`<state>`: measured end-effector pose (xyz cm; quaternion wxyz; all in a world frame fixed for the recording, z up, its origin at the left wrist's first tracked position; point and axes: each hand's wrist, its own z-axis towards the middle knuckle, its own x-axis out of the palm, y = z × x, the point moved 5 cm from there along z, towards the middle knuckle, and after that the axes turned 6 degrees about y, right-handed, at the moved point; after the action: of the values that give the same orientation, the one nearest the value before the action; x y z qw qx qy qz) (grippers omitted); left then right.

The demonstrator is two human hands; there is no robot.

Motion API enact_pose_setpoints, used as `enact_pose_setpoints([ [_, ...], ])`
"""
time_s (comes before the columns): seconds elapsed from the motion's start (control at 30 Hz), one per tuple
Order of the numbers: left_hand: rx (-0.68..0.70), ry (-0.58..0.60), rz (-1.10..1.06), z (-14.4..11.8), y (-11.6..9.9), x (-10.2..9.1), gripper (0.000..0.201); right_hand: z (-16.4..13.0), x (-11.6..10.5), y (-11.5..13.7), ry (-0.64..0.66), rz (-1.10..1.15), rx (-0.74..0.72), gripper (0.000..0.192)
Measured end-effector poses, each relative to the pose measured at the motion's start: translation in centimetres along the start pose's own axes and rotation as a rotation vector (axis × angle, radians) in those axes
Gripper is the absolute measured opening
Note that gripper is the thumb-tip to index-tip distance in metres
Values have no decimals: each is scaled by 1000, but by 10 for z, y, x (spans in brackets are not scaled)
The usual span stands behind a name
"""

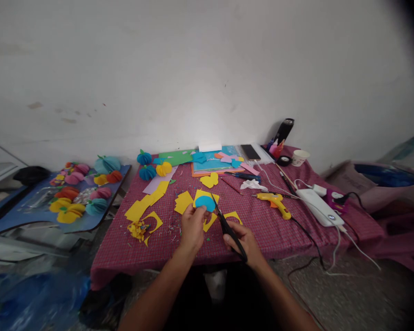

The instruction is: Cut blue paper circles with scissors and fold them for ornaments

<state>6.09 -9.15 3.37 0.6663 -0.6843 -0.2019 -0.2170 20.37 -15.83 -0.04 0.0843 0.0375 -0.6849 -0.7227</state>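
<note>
My left hand [192, 225] pinches a blue paper circle [204, 202] together with a yellow paper square [212, 198] behind it. In my right hand [244, 241] is a pair of black scissors [225, 225], its blades pointing up and left at the right side of the yellow paper. How far the blades are apart I cannot tell. Close by lie a stack of yellow paper pieces [183, 202] and a cut yellow frame [233, 215]. Left of my left hand are a yellow offcut with a round hole [156, 222] and a heap of yellow scraps [137, 231].
A yellow glue gun [275, 202] lies to the right, its cord trailing over the edge near a white power strip [317, 207]. Paper pumpkins [147, 172] stand at the back left, more on a blue side table [119, 189]. A phone [250, 152] and paper cup [300, 157] sit behind.
</note>
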Motion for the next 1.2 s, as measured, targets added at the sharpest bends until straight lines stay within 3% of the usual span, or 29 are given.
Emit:
enact_pose_setpoints([
  [1.2, -47, 30, 69, 1, -2, -3, 14, -6, -13, 3, 40, -90, 23, 43],
])
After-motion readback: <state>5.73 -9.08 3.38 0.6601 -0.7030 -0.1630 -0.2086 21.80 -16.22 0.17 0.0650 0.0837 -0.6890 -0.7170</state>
